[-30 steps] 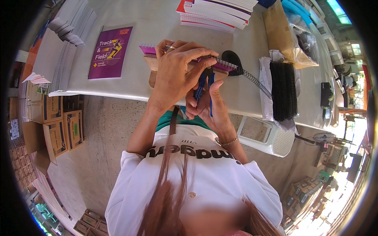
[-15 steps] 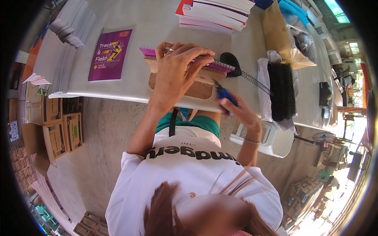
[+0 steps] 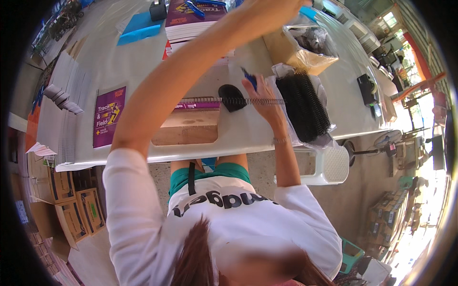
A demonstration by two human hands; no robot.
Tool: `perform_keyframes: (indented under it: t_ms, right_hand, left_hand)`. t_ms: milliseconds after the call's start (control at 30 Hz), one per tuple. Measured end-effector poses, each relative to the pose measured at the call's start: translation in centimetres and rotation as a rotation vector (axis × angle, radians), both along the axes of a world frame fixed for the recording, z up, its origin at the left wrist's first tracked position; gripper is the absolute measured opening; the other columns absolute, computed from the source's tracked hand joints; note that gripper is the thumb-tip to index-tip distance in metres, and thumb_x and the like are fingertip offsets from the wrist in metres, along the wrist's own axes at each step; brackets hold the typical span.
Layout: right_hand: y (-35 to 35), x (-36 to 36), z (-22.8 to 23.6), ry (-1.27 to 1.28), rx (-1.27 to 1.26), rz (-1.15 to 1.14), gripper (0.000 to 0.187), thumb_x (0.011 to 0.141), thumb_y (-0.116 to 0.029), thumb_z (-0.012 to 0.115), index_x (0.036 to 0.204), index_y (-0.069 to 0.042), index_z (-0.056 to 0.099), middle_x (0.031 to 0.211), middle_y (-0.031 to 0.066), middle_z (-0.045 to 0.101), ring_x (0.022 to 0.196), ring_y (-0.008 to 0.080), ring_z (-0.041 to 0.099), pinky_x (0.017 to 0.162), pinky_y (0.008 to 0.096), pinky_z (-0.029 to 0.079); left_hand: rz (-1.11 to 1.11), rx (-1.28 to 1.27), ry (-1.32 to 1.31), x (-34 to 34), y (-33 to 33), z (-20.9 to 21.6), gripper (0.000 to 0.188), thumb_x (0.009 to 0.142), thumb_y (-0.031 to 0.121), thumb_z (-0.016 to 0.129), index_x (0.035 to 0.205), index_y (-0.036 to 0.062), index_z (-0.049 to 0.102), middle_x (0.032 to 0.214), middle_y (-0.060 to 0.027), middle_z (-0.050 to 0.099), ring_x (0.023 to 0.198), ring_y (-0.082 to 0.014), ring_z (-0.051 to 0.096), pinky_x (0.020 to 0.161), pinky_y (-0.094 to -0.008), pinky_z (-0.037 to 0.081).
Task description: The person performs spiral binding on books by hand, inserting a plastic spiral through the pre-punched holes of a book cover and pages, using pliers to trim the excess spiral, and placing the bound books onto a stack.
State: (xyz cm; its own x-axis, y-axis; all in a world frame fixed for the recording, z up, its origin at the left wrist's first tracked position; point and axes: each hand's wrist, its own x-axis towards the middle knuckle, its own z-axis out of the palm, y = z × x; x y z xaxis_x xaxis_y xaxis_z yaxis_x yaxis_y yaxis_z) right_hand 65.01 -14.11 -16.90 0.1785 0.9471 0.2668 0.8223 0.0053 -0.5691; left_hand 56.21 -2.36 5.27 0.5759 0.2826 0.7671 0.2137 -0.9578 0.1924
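A: Your table carries the wooden block, with the purple notebook at its far edge, partly hidden by your left arm. Lift that arm well clear of the pages.

B: Your left hand runs into the upper edge of view, so I can't tell its grip. Your right hand curls round the blue cutter.

A: The black coil runs from the notebook across your right hand; let it lie straight, without kinks.

B: Turn the cutter's tips away from the wire until you mean to snip.
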Motion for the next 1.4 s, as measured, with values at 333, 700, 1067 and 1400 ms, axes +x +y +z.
perform_keyframes:
  t_ms: [333, 700, 1067, 1400]
  right_hand:
    - [1.7, 1.2, 0.8, -0.242, -0.159, 0.618, 0.071, 0.072, -0.035, 0.076, 0.132, -0.015, 0.043, 0.146, 0.0159, 0.03, 0.137, 0.0378, 0.026, 0.112, 0.0474, 0.023]
    - [3.0, -0.1, 1.1, -0.096, -0.318, 0.752, 0.067, 0.067, -0.005, 0.072, 0.128, -0.012, 0.047, 0.138, 0.011, 0.042, 0.13, 0.0307, 0.038, 0.112, 0.0405, 0.028]
    - [3.1, -1.5, 6.8, 1.1, -0.46, 1.054, 0.059, 0.084, -0.038, 0.068, 0.126, 0.0, 0.055, 0.123, 0.0152, 0.055, 0.112, 0.02, 0.054, 0.093, 0.0326, 0.044]
    - [3.2, -3.0, 8.6, 0.619, -0.522, 0.788, 0.061, 0.084, -0.048, 0.064, 0.121, 0.001, 0.059, 0.11, 0.0075, 0.062, 0.098, 0.0123, 0.055, 0.087, 0.025, 0.044]
  left_hand:
    - [-0.084, 0.097, -0.101, -6.1, -5.1, 0.2, 0.029, 0.086, 0.014, 0.061, 0.113, 0.0035, 0.06, 0.112, -0.0179, 0.055, 0.1, -0.0343, 0.056, 0.086, -0.0402, 0.046]
    - [0.487, -0.153, 0.129, -18.8, -12.2, -11.2, 0.042, 0.083, 0.038, 0.066, 0.12, 0.0203, 0.06, 0.117, -0.0049, 0.053, 0.109, -0.0265, 0.05, 0.094, -0.0469, 0.034]
    - [0.844, -0.288, -0.083, -18.2, -13.4, -18.9, 0.051, 0.066, 0.052, 0.078, 0.096, 0.0145, 0.061, 0.131, -0.0048, 0.038, 0.129, -0.0334, 0.028, 0.102, -0.0621, 0.015]
    - [0.759, -0.294, -0.14, -18.7, -12.7, -18.7, 0.047, 0.059, 0.04, 0.086, 0.087, 0.0112, 0.062, 0.123, -0.0058, 0.042, 0.116, -0.0302, 0.036, 0.097, -0.0512, 0.021]
